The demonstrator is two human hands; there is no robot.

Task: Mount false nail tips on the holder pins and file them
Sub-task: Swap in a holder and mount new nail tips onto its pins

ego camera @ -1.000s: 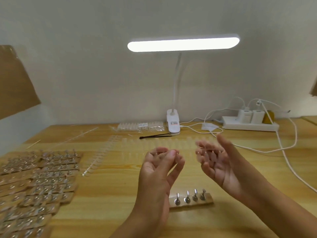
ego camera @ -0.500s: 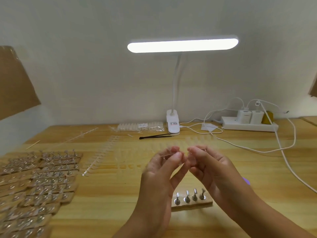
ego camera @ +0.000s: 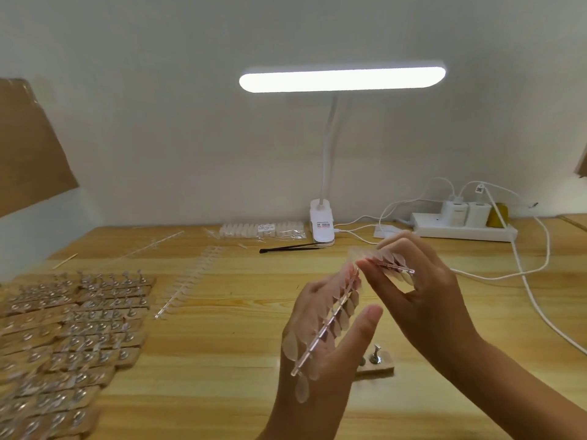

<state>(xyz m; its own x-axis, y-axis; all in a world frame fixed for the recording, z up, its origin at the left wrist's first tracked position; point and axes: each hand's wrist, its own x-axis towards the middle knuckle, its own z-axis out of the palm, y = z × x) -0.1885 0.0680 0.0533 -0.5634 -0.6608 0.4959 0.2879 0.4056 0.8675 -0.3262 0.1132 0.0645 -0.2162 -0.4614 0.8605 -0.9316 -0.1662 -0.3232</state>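
My left hand [ego camera: 317, 350] is raised palm-up and holds a clear strip of false nail tips [ego camera: 330, 322] that slants across its fingers, the lower end sticking out past the hand. My right hand [ego camera: 416, 300] pinches a second length of nail tip strip [ego camera: 392, 265] between thumb and fingers, up and to the right. The two lengths meet at an angle near my left fingertips. A small wooden holder block with metal pins [ego camera: 376, 363] lies on the table behind my left hand, partly hidden.
Several pin holder blocks [ego camera: 73, 328] cover the table's left side. Another nail tip strip [ego camera: 187, 281] lies in the middle. A bag of tips [ego camera: 263, 230], a black tool [ego camera: 289, 248], the lamp clamp [ego camera: 322, 228], a power strip [ego camera: 460, 230] and white cables [ego camera: 524, 274] sit toward the back.
My hands came together, then spread. The strip now shows as two lengths at an angle, one in each hand. My right hand has moved up and right.
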